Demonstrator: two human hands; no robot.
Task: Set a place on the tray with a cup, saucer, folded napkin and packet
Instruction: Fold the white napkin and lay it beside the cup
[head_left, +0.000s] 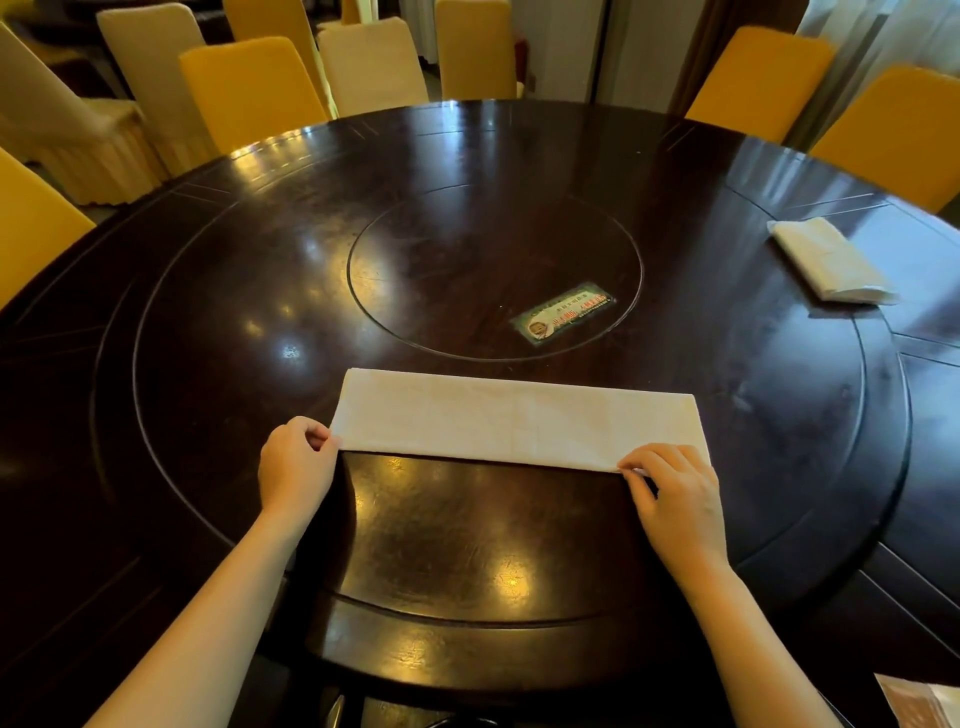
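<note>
Cream cloth, soft and limp, is what I have to manage here: the napkin (519, 423) lies as a long flat band across the middle of the frame on the dark polished table (208, 312). Going from the left, my left hand (296, 467) pinches the band's near left corner between thumb and fingers. Toward the right, my right hand (675, 499) pinches the near right corner the same way, fingertips on the doubled edge.

I judge the cloth light and floppy, with no stiffness of its own, so it will sag if lifted by one end. The glossy wood looks slick, so the band may slide as I fold. Corners and the folded edge are the sensible holds.

In the upper right a second folded cloth (828, 262) lies well apart. I see no tray, cup or saucer.
</note>
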